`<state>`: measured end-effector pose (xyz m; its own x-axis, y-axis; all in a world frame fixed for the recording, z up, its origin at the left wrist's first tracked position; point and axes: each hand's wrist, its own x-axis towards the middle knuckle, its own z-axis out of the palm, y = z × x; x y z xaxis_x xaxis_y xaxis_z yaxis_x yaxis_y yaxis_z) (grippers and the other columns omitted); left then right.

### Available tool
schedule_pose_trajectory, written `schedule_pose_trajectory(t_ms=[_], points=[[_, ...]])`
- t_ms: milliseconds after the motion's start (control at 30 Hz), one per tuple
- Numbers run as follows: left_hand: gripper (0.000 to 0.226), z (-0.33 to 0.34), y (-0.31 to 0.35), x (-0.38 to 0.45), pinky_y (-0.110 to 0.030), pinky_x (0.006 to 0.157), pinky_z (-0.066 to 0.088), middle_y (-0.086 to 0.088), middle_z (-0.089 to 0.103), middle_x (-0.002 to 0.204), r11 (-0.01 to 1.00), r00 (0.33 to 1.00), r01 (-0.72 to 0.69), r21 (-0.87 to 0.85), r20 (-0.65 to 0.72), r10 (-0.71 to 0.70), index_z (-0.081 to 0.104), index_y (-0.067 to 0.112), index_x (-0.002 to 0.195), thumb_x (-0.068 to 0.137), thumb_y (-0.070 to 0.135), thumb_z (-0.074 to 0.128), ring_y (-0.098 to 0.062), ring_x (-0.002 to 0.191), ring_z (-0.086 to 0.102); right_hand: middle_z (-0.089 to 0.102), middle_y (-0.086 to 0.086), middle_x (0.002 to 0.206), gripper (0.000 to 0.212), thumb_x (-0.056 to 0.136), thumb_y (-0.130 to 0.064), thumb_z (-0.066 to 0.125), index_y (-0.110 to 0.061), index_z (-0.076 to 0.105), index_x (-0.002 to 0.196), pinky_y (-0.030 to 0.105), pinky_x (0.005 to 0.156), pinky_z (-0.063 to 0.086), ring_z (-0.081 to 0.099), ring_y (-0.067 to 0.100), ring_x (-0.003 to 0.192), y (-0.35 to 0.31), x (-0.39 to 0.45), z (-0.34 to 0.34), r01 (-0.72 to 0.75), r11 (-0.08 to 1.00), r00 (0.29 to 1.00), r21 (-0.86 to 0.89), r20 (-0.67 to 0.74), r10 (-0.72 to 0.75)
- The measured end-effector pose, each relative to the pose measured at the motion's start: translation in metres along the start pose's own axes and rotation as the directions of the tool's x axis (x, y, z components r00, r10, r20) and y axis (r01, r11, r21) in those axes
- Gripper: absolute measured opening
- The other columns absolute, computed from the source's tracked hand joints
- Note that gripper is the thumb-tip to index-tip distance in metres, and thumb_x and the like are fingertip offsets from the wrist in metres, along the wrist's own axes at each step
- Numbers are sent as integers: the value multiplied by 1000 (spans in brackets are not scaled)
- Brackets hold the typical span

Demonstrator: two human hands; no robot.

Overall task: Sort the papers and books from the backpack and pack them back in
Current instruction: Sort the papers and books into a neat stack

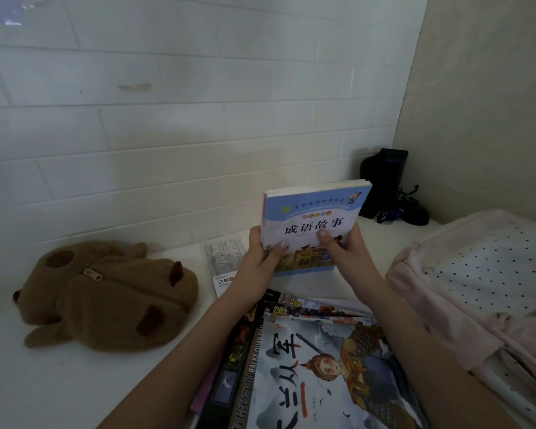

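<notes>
Stacked books point(307, 366) sat nearest on the desk point(75, 382), while left hand point(262, 255) and right hand point(342, 246) pinched a blue-covered book point(313, 218) upright above them, likely for sorting, beside the pink backpack point(477, 274).

Bare forearms, pale-polished nails

- Blue-and-white cover on the book point(314, 224)
- Brown plush toy point(106, 295)
- Pale pink backpack point(477, 292), white lining dotted black
- White tiled wall point(167, 119)
</notes>
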<state>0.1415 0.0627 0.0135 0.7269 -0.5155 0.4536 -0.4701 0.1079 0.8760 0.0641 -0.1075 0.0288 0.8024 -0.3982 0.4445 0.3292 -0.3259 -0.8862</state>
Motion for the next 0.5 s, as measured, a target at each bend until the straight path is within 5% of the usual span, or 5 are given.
schedule_pose_trajectory(t_ms=[133,233,333,500], points=[[25,-2,-1,-1,-1,76,43,27,54,111,997,998,-15,70,-62,19,40,44,113,97,26,47,20,98,53,60,-4,120,40,93,-19,56,-17,44,131,13,81,50,59,6,107,-10,1,6,87,996,995,-31,-36,-88],[22,-1,3,-2,-1,71,43,29,55,106,979,992,-83,187,-78,99,46,28,118,96,28,48,21,92,54,59,-21,104,32,92,-17,59,-33,45,116,8,71,48,60,-4,95,-27,-1,11,133,991,985,-20,-108,-135],[20,-2,20,-2,-4,67,45,25,61,97,962,985,-135,236,-77,157,59,23,110,93,32,53,18,84,58,59,-20,95,25,91,-19,62,-28,46,109,8,66,48,59,-8,84,-51,-1,9,211,972,955,-101,-192,-228],[16,-16,72,-15,-25,59,57,8,75,85,990,999,34,-140,-15,-37,68,27,90,80,36,60,-14,75,71,62,-12,104,32,87,-27,65,-29,49,115,21,71,53,62,1,90,-94,-6,-10,165,956,980,-241,-67,-186]])
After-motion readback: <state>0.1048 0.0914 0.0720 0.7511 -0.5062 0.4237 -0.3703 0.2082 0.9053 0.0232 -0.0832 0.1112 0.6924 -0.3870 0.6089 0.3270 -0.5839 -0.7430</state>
